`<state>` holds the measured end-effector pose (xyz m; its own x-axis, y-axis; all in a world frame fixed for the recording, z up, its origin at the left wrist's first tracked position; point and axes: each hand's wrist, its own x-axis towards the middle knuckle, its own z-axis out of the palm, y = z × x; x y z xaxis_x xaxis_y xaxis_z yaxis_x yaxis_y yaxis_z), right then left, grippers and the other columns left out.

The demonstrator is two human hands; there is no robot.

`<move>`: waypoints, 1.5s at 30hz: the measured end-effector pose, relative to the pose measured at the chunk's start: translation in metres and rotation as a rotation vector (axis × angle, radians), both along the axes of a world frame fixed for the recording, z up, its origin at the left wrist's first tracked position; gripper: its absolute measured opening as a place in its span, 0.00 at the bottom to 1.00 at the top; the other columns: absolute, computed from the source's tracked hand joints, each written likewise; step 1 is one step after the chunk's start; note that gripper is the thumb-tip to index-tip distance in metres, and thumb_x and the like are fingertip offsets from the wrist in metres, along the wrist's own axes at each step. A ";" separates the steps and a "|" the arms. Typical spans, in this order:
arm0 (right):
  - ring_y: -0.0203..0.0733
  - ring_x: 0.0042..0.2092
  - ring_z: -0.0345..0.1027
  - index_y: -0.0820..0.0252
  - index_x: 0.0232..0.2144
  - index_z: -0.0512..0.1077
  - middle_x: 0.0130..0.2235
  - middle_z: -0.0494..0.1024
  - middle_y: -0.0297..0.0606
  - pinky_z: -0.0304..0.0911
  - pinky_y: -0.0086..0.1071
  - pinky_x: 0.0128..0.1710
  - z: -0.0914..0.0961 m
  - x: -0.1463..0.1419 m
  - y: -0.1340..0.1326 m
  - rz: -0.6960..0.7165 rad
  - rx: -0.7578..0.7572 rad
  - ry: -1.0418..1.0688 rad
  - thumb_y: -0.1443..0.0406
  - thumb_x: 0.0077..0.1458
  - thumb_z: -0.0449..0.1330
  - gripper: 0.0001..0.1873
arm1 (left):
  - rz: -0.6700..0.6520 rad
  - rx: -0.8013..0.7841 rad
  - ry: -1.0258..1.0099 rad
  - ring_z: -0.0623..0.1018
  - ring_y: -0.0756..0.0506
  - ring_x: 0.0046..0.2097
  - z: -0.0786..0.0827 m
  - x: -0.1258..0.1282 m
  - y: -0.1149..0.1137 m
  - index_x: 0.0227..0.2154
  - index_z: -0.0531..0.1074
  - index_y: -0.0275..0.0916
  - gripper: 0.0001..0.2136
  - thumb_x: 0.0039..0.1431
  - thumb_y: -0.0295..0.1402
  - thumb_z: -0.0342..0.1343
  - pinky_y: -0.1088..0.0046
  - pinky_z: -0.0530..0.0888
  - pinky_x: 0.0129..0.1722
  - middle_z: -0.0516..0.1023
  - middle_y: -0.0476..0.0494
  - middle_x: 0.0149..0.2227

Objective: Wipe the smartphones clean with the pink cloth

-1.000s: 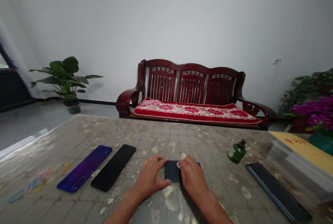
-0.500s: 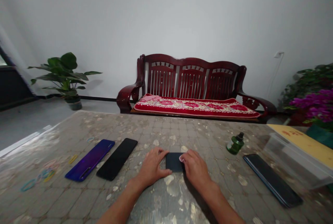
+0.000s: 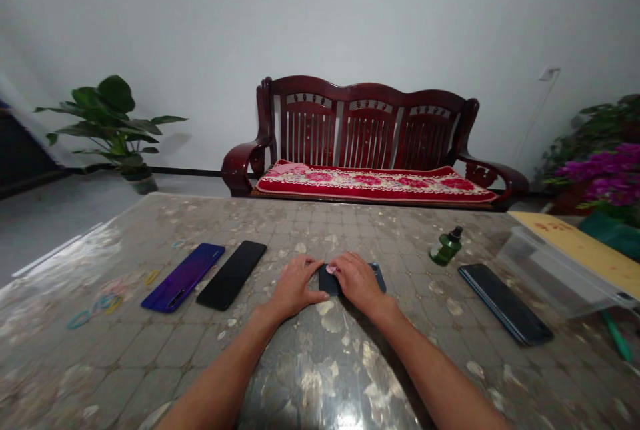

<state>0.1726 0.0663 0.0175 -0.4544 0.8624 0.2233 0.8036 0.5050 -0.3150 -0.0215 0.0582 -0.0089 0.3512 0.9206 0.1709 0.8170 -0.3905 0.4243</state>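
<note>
A dark phone (image 3: 329, 285) lies sideways on the table in front of me. My left hand (image 3: 294, 285) grips its left end, thumb at the near edge and fingers at the far edge. In my right hand (image 3: 358, 281) a small pale pink cloth or pad (image 3: 331, 269) is pinched against the phone's surface, towards the left end. The right hand covers the middle of the phone, whose right end shows beyond it. To the left lie a black phone (image 3: 233, 275) and a blue-purple phone (image 3: 184, 278).
Colourful elastic bands (image 3: 104, 302) lie at the left. At the right are a green spray bottle (image 3: 446, 247), stacked dark phones (image 3: 505, 303) and a clear plastic box (image 3: 555, 277) under a yellow board (image 3: 580, 247). A wooden bench (image 3: 370, 93) stands beyond the patterned table (image 3: 170, 350).
My right hand has slid left along the phone with the pink cloth, so the phone's right end now shows. The left hand keeps its hold. The view has tilted down slightly.
</note>
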 end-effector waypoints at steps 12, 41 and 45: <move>0.39 0.43 0.67 0.56 0.37 0.78 0.37 0.76 0.37 0.58 0.29 0.44 0.009 0.007 -0.019 0.173 -0.055 -0.004 0.70 0.62 0.54 0.12 | -0.013 0.003 -0.022 0.71 0.36 0.52 0.000 0.000 -0.001 0.53 0.71 0.41 0.31 0.47 0.48 0.68 0.59 0.68 0.52 0.71 0.39 0.50; 0.41 0.45 0.69 0.58 0.41 0.75 0.43 0.76 0.42 0.59 0.30 0.45 -0.007 0.063 -0.002 -0.432 -0.009 0.000 0.70 0.62 0.52 0.12 | 0.174 0.006 0.047 0.72 0.36 0.51 0.006 0.015 -0.018 0.49 0.71 0.40 0.26 0.49 0.44 0.66 0.59 0.67 0.52 0.72 0.39 0.48; 0.40 0.44 0.70 0.58 0.39 0.77 0.42 0.77 0.41 0.59 0.28 0.44 -0.004 0.049 0.021 -0.418 -0.038 0.067 0.69 0.62 0.52 0.13 | 0.213 -0.002 0.132 0.73 0.34 0.50 0.011 0.023 -0.030 0.45 0.71 0.40 0.26 0.47 0.49 0.67 0.58 0.67 0.50 0.73 0.39 0.45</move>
<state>0.2221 0.0876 0.0132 -0.0497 0.9775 0.2048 0.9139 0.1273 -0.3855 0.0020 0.0286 0.0021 0.1682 0.9765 0.1346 0.9291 -0.2027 0.3092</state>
